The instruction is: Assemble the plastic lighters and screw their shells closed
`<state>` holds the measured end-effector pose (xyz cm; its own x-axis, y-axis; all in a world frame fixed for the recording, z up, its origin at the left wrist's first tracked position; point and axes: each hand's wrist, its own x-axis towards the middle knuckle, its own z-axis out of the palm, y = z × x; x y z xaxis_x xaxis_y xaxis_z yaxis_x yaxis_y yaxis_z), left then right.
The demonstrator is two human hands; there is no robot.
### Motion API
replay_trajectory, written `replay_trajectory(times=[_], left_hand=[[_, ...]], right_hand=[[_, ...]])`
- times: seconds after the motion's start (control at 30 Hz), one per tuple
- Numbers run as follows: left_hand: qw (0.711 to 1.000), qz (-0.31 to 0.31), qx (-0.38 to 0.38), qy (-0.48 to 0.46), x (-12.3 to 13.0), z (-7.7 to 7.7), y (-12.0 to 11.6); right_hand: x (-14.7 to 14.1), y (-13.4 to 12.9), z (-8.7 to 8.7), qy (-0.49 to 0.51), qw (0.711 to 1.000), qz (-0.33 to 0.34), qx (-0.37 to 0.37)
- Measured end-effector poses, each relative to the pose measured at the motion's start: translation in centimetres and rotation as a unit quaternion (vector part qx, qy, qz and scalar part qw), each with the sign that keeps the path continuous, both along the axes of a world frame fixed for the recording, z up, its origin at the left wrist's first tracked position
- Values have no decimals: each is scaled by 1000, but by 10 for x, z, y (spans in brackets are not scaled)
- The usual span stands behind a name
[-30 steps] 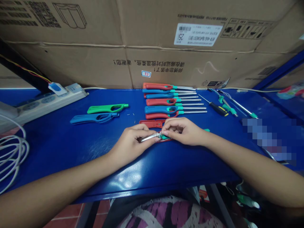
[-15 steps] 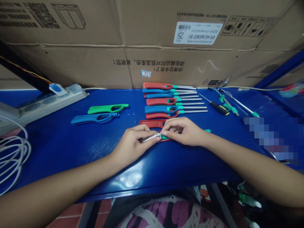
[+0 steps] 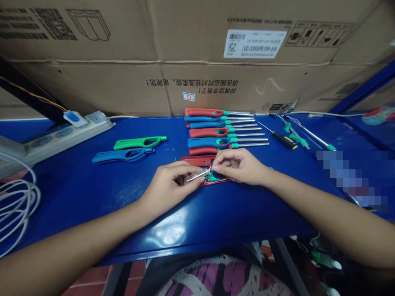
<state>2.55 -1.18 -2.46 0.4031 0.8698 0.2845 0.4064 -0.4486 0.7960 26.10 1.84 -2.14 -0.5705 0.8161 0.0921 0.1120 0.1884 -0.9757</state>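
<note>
Clear plastic makes up the tube point(image 3: 194, 176) at the middle of the clock, twelve being straight ahead of the person. The left hand point(image 3: 171, 181) holds it between thumb and fingertips, thumb on the near side; the other fingers curl behind and are mostly lost from sight. The tube's far end points at two o'clock. There the right hand point(image 3: 242, 166) comes in, thumb and forefinger pinched together; whether they have the tip itself or a bit of wire is too small to tell.

Just past three, the lower red shell point(image 3: 216, 182) lies on the blue surface point(image 3: 148, 224), largely covered by the right hand. A green part point(image 3: 213, 177) and pale wires show in it, their routing hard to follow. At twelve, the other red shell point(image 3: 197, 160) has its right end hidden behind the right fingers.

The left forearm enters from eight o'clock, the right from four, both cut off by the frame; both wrists stay low over the surface.

Between twelve and one, lighters point(image 3: 208, 142) lie in a row, the rear ones overlapping. The screwdriver point(image 3: 285, 141) is at two, the green shell point(image 3: 132, 143) at ten, with the blue shell point(image 3: 121, 156) just nearer. A blurred patch at three masks what lies there.
</note>
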Motion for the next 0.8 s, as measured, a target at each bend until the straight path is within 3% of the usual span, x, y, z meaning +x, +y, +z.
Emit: replay_trajectory(times=[0.57, 0.8], left_hand=[[998, 9, -41, -39, 5, -5, -4], [995, 28, -75, -59, 7, -1, -1]], right_hand=[[-1, -5, -3, -47, 999, -15, -20], [-3, -1, 1, 17, 998, -6, -63]])
